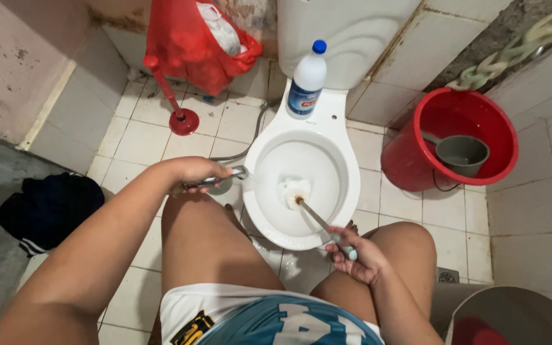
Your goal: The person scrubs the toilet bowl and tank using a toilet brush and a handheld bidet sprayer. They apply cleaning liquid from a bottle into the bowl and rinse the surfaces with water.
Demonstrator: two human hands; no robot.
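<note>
My left hand [194, 172] grips a metal spray nozzle [228, 176] on a hose, held at the left rim of a white toilet bowl [346, 185]. My right hand [358, 255] holds the pale handle of a toilet brush [317, 217]. The brush's white head [295, 191] rests inside the bowl. A white cleaner bottle with a blue cap [306, 82] stands upright on the toilet's back ledge, in front of the white tank [346, 32]. I am crouched with both knees either side of the bowl's front.
A red plunger [177, 108] stands on the tiled floor at the left, next to a red bag [193, 41]. To the right sits a red bucket [503, 137] with a grey scoop [461, 153] inside. Dark cloth [49, 207] lies far left. A grey bin [512, 316] stands at the bottom right.
</note>
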